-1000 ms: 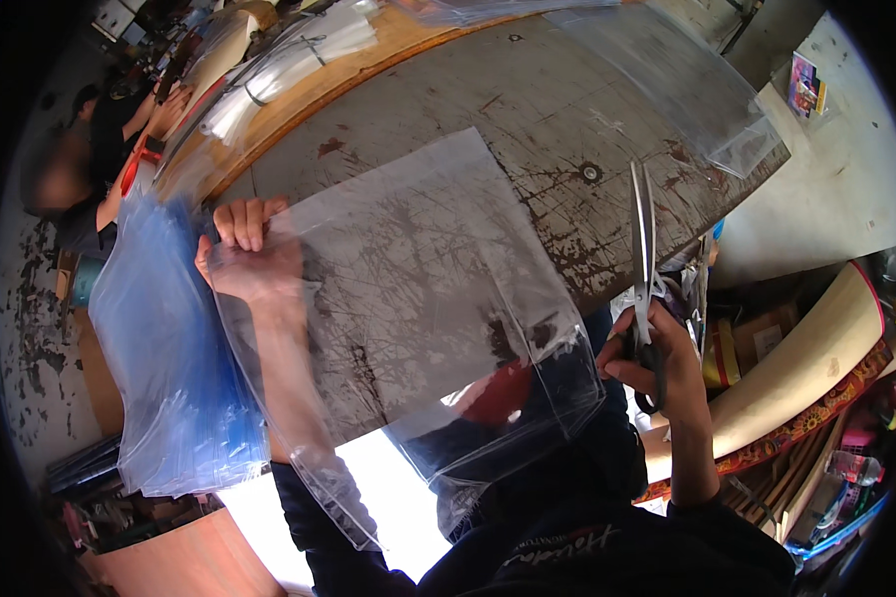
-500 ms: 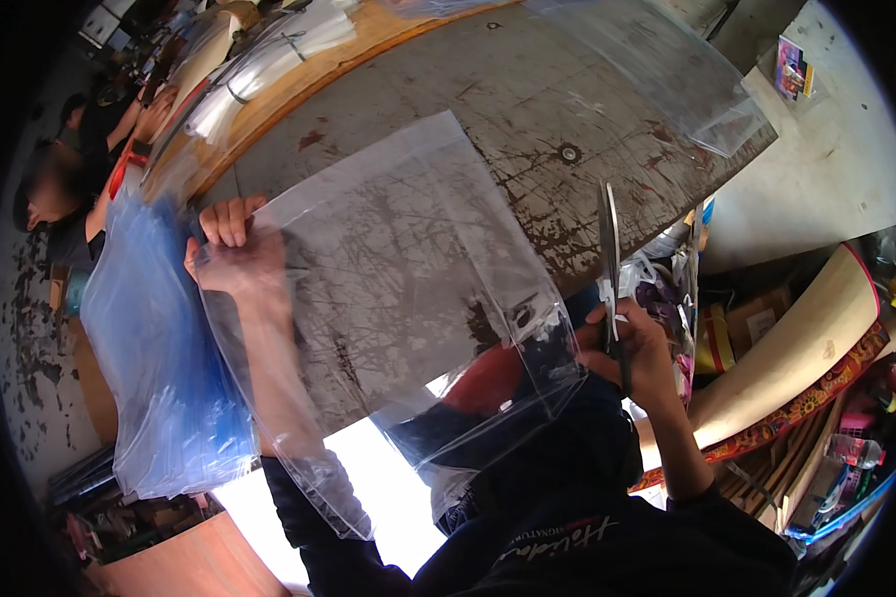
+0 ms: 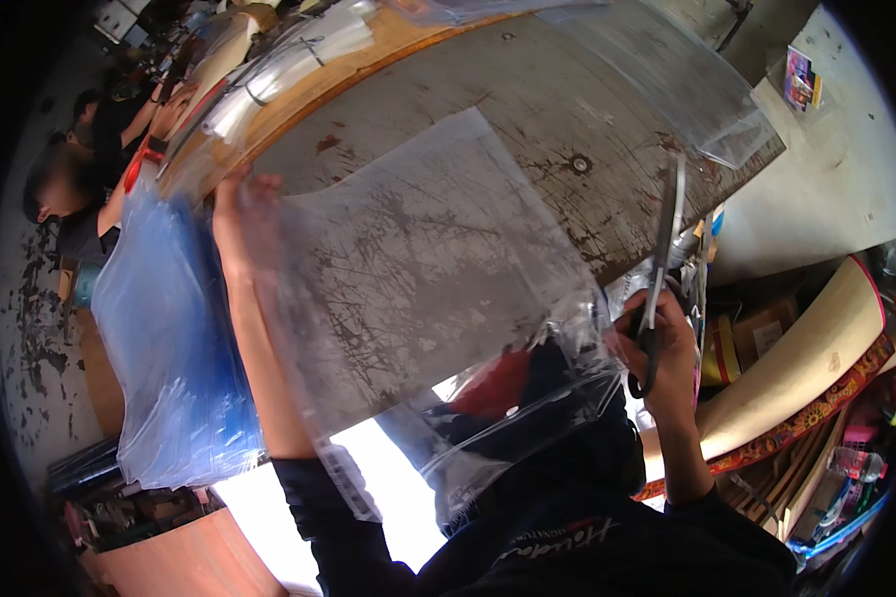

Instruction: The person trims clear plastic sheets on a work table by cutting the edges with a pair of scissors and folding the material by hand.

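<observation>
A clear plastic bag [image 3: 408, 259] spreads over the scratched grey tabletop and hangs past its near edge in front of me. My left hand [image 3: 247, 204] is at the bag's far left corner, smeared by motion, so its grip is unclear. My right hand [image 3: 672, 333] holds a pair of scissors [image 3: 664, 234] by the black handles, blades pointing up and away from me. The bag's near right corner reaches the fingers of that hand; whether they pinch it I cannot tell.
A stack of bluish plastic bags [image 3: 174, 348] drapes over the table's left side. More clear plastic sheets [image 3: 682, 75] lie at the far right. Rolled plastic [image 3: 289, 75] lies beyond the wooden edge. Another person [image 3: 90, 204] is at the left. A cream roll [image 3: 786, 348] leans at right.
My left hand has moved up and slightly right, its fingers now blurred. My right hand and the scissors have shifted right. The bag has shifted slightly right, its far left edge now sagging.
</observation>
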The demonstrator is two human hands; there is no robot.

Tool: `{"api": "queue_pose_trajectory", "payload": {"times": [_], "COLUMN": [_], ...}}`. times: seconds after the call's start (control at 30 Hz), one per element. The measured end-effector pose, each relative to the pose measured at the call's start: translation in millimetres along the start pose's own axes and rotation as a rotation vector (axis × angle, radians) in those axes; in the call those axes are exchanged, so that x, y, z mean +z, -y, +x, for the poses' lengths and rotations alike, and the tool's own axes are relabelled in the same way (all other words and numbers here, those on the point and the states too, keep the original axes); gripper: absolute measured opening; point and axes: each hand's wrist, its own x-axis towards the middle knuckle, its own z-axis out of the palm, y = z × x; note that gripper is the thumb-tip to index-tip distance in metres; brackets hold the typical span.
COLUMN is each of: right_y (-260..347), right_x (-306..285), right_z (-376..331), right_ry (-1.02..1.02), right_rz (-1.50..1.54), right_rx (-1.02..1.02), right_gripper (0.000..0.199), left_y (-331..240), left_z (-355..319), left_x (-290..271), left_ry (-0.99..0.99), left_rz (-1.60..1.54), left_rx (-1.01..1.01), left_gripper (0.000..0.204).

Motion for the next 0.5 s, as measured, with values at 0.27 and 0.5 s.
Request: {"api": "queue_pose_trajectory", "payload": {"times": [0.27, 0.5], "right_y": [8, 25], "right_x": [-9, 14], "right_z": [7, 1], "right_ry": [-0.073, 0.000], "right_rz": [0.057, -0.007], "right_rx": [-0.023, 0.027], "right_gripper": [0.035, 0.040], "left_y": [-83, -33], "left_z": [-155, -180], "left_x": [95, 110], "left_ry": [0.250, 1.121], "left_rz": [1.867, 1.569], "left_rx": [0.615, 0.510], "left_gripper": [0.058, 0.055]}}
